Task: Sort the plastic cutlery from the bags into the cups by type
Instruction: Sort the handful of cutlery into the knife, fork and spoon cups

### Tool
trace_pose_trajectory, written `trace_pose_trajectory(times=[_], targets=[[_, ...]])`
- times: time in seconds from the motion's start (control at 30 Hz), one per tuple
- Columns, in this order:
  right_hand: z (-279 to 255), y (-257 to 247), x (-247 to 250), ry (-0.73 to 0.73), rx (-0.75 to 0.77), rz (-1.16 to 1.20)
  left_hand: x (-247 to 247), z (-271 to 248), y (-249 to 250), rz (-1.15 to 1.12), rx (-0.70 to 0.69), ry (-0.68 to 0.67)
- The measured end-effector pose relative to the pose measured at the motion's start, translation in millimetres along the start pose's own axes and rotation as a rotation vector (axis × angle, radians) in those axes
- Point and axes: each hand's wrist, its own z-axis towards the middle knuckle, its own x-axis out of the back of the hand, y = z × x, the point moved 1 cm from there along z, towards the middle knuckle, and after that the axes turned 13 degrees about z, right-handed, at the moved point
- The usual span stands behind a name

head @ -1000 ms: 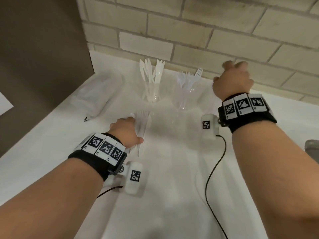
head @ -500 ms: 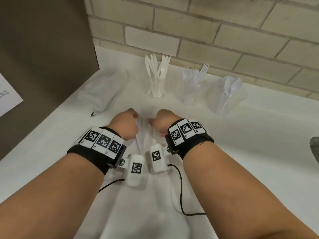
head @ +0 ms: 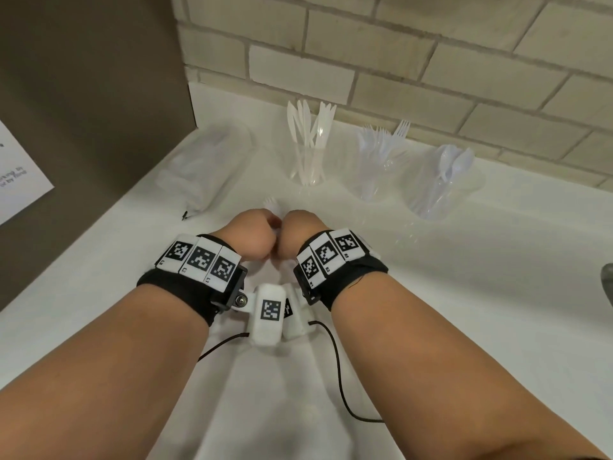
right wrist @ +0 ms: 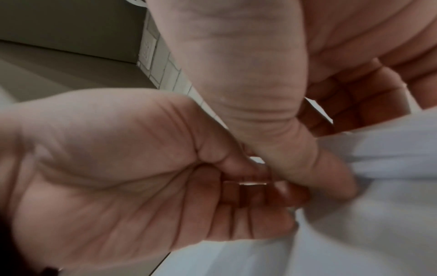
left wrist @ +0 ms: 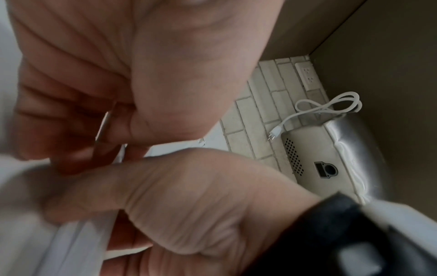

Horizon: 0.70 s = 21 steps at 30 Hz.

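Three clear cups stand along the brick wall: one with knives (head: 306,161), one with forks (head: 381,171), one with spoons (head: 441,184). My left hand (head: 257,232) and right hand (head: 297,232) are pressed together in front of the knife cup. Both have their fingers curled round a bundle of white plastic cutlery (head: 272,204), whose tip sticks out past the knuckles. In the left wrist view the white handles (left wrist: 78,242) run under the right hand (left wrist: 189,201). In the right wrist view the white pieces (right wrist: 378,177) lie beside both curled hands. Which types are in the bundle is hidden.
A crumpled clear plastic bag (head: 202,167) lies at the back left near a brown panel (head: 83,111). Black cables (head: 341,386) trail from the wrist cameras over the white counter (head: 464,293). A grey object (head: 608,283) pokes in at the right edge.
My right hand came back from the spoon cup at the back right and joined the left hand. Both now close round the cutlery that the left hand was holding down.
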Motion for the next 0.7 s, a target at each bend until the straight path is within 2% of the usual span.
trace_pose_trajectory(times=[0.17, 0.37, 0.43, 0.5, 0.57, 0.63, 0.7], targets=[[5.1, 0.4, -2.1, 0.027, -0.027, 0.026, 0.9, 1.7, -8.1, -0.112, 0.011, -0.079], [5.4, 3.6, -3.6, 0.026, -0.023, 0.087, -3.5, -3.1, -9.8, -0.341, 0.042, -0.081], [0.5, 8.5, -0.5, 0.039, -0.037, 0.182, -2.1, -4.0, -9.6, -0.441, 0.057, -0.058], [-3.0, 16.9, 9.7, 0.08, -0.051, 0.446, 3.2, -4.2, -11.0, -0.616, 0.094, 0.04], [-10.6, 22.7, 28.4, 0.16, -0.004, 0.988, 10.4, -6.7, -12.0, -0.865, 0.129, 0.083], [-24.9, 21.5, 47.4, 0.204, 0.166, 1.545, 15.8, -10.5, -8.7, -1.125, 0.156, -0.045], [-39.0, 14.6, 63.6, 0.154, 0.424, 1.845, 18.4, -11.8, -4.4, -1.236, 0.156, -0.234]])
